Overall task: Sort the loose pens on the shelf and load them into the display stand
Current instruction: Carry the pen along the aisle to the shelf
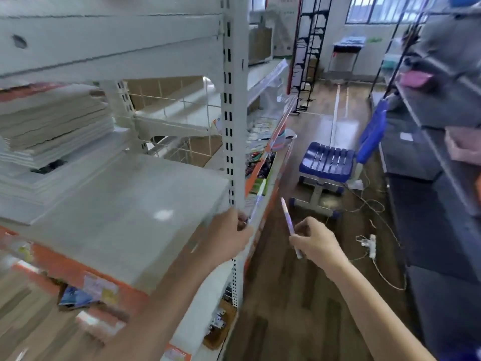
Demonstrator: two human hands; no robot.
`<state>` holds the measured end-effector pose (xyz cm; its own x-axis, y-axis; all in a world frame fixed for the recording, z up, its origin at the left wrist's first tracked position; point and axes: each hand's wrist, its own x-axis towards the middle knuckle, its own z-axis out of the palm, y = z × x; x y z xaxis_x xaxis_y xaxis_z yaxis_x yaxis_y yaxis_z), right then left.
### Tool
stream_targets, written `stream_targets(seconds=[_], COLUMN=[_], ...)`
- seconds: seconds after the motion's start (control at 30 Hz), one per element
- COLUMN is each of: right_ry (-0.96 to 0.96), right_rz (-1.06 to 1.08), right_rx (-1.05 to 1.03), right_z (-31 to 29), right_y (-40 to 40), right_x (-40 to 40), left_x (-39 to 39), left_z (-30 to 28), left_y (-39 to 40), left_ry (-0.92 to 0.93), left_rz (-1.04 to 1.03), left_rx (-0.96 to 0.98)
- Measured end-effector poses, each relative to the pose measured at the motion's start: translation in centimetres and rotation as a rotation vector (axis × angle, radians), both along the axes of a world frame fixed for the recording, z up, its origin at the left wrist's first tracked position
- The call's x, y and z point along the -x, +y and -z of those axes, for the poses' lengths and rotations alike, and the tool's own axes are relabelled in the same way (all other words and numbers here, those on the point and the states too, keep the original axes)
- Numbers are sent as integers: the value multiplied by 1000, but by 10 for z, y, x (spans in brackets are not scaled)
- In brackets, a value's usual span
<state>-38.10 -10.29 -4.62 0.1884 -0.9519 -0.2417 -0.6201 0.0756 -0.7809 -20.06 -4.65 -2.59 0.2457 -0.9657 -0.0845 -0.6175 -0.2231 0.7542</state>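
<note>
Grey metal shelf (125, 204) at your left, stacked paper on it; beside its upright your left hand (229, 238) pinches a blurred purple pen (253, 208); over the wood floor your right hand (316, 239) grips a second pen (289, 225), tip up.

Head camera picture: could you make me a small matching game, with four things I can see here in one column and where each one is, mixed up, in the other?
Things:
1. pen in the right hand
2. blue chair
3. stack of paper
4. power strip

Places:
A. lying on the wooden floor with a cable
B. on the shelf at the far left
C. standing in the aisle ahead
D. pinched in fingers, tip pointing up

Pairs: 1-D, 2-C, 3-B, 4-A
</note>
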Motion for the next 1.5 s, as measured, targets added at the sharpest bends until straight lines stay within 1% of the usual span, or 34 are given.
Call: stream_targets(seconds=[0.13,0.2,0.27,0.37,0.43,0.6,0.7,0.83,1.2,1.43,1.5], right_ry=[10,-14,-52,-144,-177,-103,-82,-94,-78,-68,-81], right_rz=[180,258,341,483,551,589,577,541,496,520,509], right_rx=[-69,-84,-98,-111,-100,-96,-101,-133,-136,-127,-123], right_z=[28,37,42,48,53,67,71,73,58,57,60], right_y=[2,0,-6,-19,-32,-67,-98,-155,-341,-442,-478], right_x=[82,120,159,213,248,293,301,292,241,245,250], left_x=[50,74,101,145,177,216,222,214,171,175,180], left_z=[41,56,65,72,81,98,95,95,103,111,114], left_y=[-28,-45,-66,-97,-121,-161,-192,-247,-436,-538,-568], left_ry=[281,351,393,421,405,275,195,173,245,299,276], left_rz=[28,55,84,123,146,158,159,130,167,207,185], left_rx=[-148,-189,-186,-171,-166,-135,-127,-94,-93,-144,-132])
